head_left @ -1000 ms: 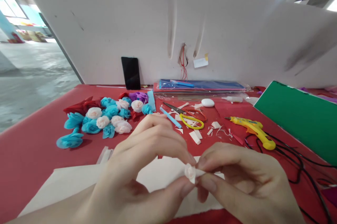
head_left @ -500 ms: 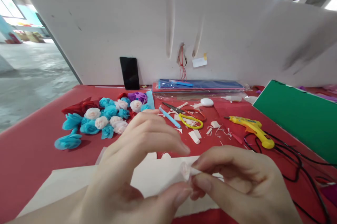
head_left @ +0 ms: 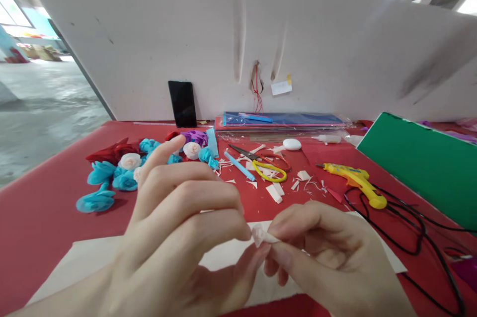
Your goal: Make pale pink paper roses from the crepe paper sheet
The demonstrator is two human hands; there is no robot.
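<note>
1. Pale paper bud (head_left: 259, 235) is between both hands, above a cream sheet (head_left: 89, 260).
2. Right hand (head_left: 328, 247): thumb and fingertips pinched closed on its narrow end.
3. Left hand (head_left: 186, 217): thumb and index finger nearly together, gripping its petalled end.
4. Beyond, I see scissors (head_left: 250, 155), paper scraps (head_left: 275, 193) and a yellow glue gun (head_left: 352, 177).

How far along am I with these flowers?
The blue flowers and pale flowers at the left look done. Your right hand pinches a small bud, your left hand at its head. Smaller than those, it likely needs more shaping; how many remain, I can't tell.
</note>
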